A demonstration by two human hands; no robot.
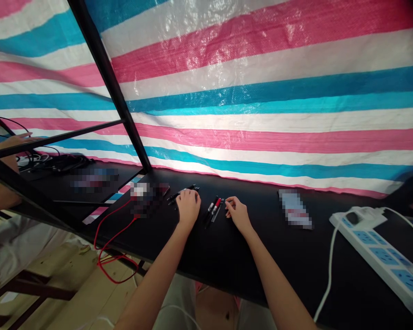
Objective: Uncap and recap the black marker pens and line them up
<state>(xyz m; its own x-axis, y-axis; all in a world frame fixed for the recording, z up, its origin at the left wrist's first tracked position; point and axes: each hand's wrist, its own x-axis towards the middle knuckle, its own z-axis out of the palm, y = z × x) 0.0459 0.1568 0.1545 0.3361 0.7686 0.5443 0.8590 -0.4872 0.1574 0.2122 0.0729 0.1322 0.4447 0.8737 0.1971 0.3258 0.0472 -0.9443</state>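
My left hand (189, 206) rests on the black table with bent fingers closed over several black pens (174, 198); part of these pens is hidden under the hand. Between my two hands lies a small row of markers and pens. It holds a black-and-white marker (212, 205), a red-capped marker (216, 206) and a slim clear pen (217, 212), roughly side by side. Just to their right is my right hand (237, 213), its fingers curled together close to the pen ends. Whatever the right fingertips may hold is too small to make out.
A blurred-out flat item (295, 208) lies right of my hands, with a white power strip (375, 247) beyond. To the left are a red cable (105, 247) and blurred items (147, 197). Black frame bars (106, 78) stand before a striped sheet (261, 137); another person (5, 183) sits far left.
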